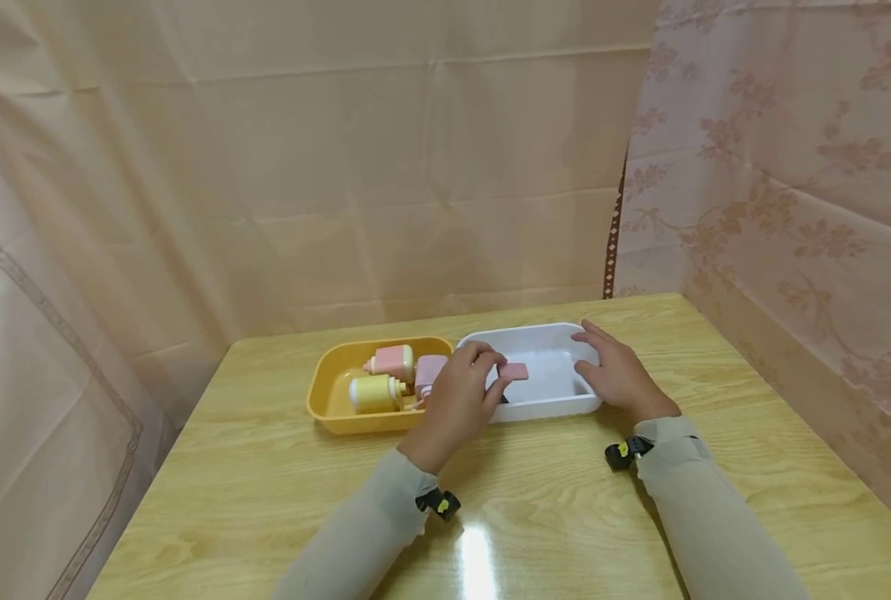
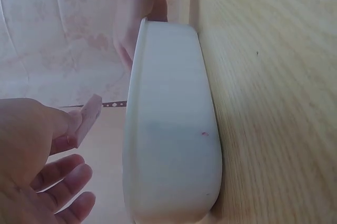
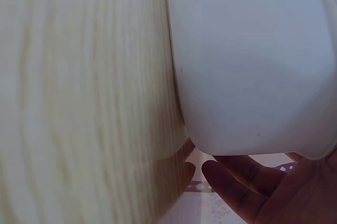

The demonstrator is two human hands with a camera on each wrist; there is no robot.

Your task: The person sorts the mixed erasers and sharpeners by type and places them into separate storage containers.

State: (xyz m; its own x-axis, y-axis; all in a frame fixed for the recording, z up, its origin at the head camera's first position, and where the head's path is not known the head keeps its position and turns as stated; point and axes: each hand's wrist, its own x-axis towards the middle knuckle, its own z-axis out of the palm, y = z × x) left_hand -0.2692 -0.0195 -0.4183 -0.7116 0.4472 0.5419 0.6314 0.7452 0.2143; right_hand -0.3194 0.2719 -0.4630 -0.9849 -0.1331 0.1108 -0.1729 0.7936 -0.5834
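My left hand [image 1: 499, 371] pinches a small flat pink block [image 1: 515, 372] between thumb and fingers, just above the left part of a white tray [image 1: 550, 407]. The left wrist view shows the pink block [image 2: 89, 117] at my fingertips [image 2: 67, 124], beside the white tray's wall [image 2: 168, 129]. With fairly straight fingers, my right hand [image 1: 591, 350] rests on the tray's right end. In the right wrist view the fingers [image 3: 237, 190] lie past the white tray's corner [image 3: 253, 60].
A yellow tray [image 1: 328, 400] touches the white tray's left side. It holds a pink toy bottle [image 1: 391, 362], a yellow toy bottle [image 1: 376, 393] and a pink piece [image 1: 430, 368]. The wooden table [image 1: 535, 517] is walled by curtains behind and right.
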